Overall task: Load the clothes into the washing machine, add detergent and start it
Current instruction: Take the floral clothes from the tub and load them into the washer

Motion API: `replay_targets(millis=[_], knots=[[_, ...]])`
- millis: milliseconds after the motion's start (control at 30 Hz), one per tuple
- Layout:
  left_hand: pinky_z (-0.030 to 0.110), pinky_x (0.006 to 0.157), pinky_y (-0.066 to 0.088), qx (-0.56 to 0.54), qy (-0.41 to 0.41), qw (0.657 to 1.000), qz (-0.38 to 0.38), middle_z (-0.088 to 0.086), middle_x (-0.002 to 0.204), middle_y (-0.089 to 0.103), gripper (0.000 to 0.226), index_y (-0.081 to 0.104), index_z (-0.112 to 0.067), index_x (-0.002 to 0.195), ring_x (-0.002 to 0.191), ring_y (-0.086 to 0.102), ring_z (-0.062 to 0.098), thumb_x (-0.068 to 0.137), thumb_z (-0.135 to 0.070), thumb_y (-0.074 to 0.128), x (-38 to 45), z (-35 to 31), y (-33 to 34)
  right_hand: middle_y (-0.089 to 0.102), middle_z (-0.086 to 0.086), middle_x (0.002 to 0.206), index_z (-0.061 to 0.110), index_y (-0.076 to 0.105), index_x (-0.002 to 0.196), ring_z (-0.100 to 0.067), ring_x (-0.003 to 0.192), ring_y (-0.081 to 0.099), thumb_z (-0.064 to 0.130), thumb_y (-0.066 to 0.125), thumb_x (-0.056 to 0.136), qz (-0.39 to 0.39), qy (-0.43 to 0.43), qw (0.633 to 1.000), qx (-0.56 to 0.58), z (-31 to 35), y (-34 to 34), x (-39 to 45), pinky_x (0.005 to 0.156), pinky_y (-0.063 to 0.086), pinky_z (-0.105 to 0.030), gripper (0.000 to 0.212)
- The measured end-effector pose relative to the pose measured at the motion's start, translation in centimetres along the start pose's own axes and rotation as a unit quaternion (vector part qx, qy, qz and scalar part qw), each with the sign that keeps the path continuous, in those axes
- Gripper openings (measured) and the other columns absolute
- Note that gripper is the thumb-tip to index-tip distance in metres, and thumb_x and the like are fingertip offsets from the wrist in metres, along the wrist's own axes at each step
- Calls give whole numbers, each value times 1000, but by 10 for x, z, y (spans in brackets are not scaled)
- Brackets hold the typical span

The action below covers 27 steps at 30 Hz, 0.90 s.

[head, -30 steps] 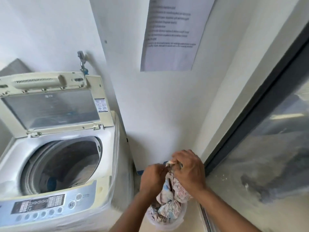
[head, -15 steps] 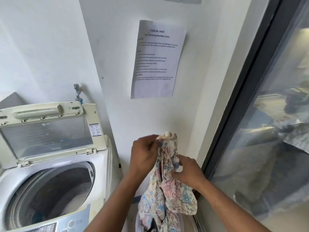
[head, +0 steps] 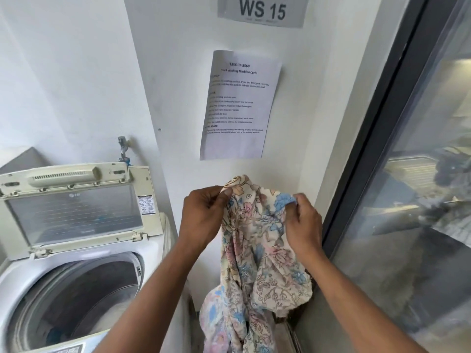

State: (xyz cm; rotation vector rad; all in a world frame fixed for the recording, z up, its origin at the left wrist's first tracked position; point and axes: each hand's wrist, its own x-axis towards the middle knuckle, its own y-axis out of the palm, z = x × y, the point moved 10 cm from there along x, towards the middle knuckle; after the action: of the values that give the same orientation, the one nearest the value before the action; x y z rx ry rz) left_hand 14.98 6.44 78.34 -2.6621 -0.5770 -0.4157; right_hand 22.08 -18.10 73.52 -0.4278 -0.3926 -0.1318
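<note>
**Floral garment held up in both hands beside the open washer**

The left hand (head: 204, 215) pinches the top edge of a floral garment (head: 257, 253), thumb and fingertips closed on a fold near its highest point. The right hand (head: 302, 225) grips the same edge a little further right, fingers curled round a bunched blue-flowered part of the cloth. Between the two hands the fabric rises in a small peak, and below them it hangs in loose folds, cream with pink, blue and tan flowers. Its lower end trails out of view at the bottom of the frame, so what it rests in or on cannot be told.

The garment hangs in front of a white wall, to the right of the washing machine (head: 23, 281) and apart from it. The machine is a top-loader with its lid (head: 76, 212) standing open and tilted back against the wall. The drum (head: 76, 301) is open to view, with something blue low inside it; what it is cannot be made out. A tap (head: 123, 149) sticks out of the wall just above the lid.

On the wall above the hands hangs a printed instruction sheet (head: 239, 108), and above that a grey sign (head: 262, 10) reading "WS 15". To the right runs a dark-framed glass door (head: 407, 174) with dim reflections.
</note>
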Motion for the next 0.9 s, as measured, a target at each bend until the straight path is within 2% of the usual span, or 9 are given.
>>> replay_targets(millis=[100,200,267,367,467,567,667,800,900], knots=[[33,62,23,3,-23,1000,-15,5,61,33,56,45,2,69,60,29,17,102,-39,63,-4,13,-5,54,8,66,18,58,102,-2,46,43,22,44,110,-26,-21,999,39,30,-14,25,50,33,-30,17],[34,63,23,1,-32,999,-25,5,61,34,57,46,1,70,61,29,17,99,-45,61,-5,20,-12,56,17,71,16,60,111,2,55,53,36,52,107,7,-137,991,-1,77,-20,37,53,36,-19,23],[34,64,22,-10,-37,999,-33,5,62,32,57,45,3,70,62,28,17,100,-43,61,-4,23,-17,57,17,82,17,57,126,2,63,54,59,56,97,62,-221,967,-109,100,-15,34,57,42,-21,50],[34,65,24,-42,-45,998,-34,7,64,35,56,45,5,72,63,30,17,100,-40,61,-2,21,-18,60,4,120,25,45,142,-15,80,66,90,54,77,115,-290,906,-284,106,2,26,66,57,-33,92],[34,66,24,-70,-50,996,-25,6,65,31,52,40,0,67,65,28,20,103,-32,62,1,14,-9,51,-1,123,20,48,140,-14,90,58,100,55,65,113,-331,884,-310,104,15,12,68,59,-36,109],[33,65,23,-88,-49,995,-8,6,66,32,51,40,2,68,66,27,21,104,-27,63,3,7,1,56,-6,105,10,66,113,-19,87,55,83,72,73,42,-423,865,-265,106,24,-22,70,55,-35,83],[33,64,22,-96,-45,994,-3,8,66,32,51,41,5,69,67,26,22,104,-25,63,6,0,6,64,0,84,16,64,91,-12,66,59,63,78,83,53,-436,867,-234,92,44,-55,53,56,-29,50],[33,62,19,-81,-20,996,10,8,66,28,53,38,2,67,66,24,21,104,-25,63,6,-14,13,64,9,80,23,59,88,-11,67,61,59,77,82,102,-222,949,-199,47,60,-45,57,48,-25,41],[34,63,21,-87,-8,996,8,15,65,29,54,39,4,69,67,26,21,103,-31,62,8,-14,9,65,16,79,30,63,84,-8,70,63,48,77,87,122,-137,973,-137,29,56,-26,59,46,-20,23]])
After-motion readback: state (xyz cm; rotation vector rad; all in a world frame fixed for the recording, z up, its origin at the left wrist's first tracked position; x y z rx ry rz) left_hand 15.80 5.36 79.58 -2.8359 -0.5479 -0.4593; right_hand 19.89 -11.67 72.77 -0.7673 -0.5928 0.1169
